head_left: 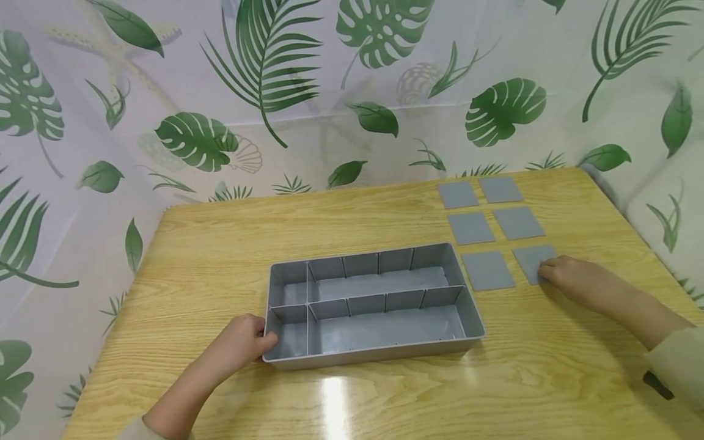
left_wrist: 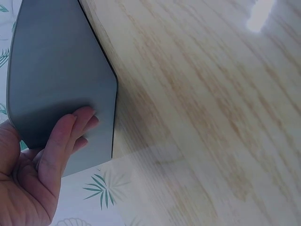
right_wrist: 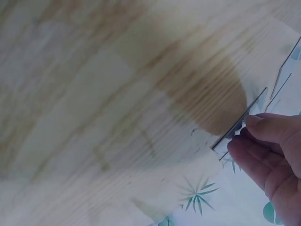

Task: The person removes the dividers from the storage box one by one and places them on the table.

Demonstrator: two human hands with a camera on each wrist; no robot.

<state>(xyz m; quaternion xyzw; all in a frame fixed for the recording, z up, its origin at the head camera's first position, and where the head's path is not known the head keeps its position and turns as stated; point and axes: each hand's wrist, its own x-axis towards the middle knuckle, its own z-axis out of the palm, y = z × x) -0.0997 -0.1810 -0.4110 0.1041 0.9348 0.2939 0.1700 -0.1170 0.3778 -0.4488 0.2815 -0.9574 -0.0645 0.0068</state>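
Note:
A grey divided plastic tray (head_left: 379, 353) sits on the wooden table, with thin partitions forming two small compartments at its left and two long ones beside them. My left hand (head_left: 242, 339) grips its front left corner, thumb over the rim. In the left wrist view the fingers of that hand (left_wrist: 51, 155) lie against the tray's outer wall (left_wrist: 61, 56). Right of the tray, my right hand (head_left: 574, 278) pinches the edge of the nearest right-hand grey square plate (head_left: 530, 260). The right wrist view shows thumb and fingers at the plate's thin edge (right_wrist: 240, 120).
Several more grey square plates lie in two columns at the back right, among them one (head_left: 488, 271) beside the tray's right end. The wooden table (head_left: 220, 244) meets a leaf-printed cloth (head_left: 308, 134) behind and at both sides. A dark object (head_left: 657, 385) shows by the right sleeve.

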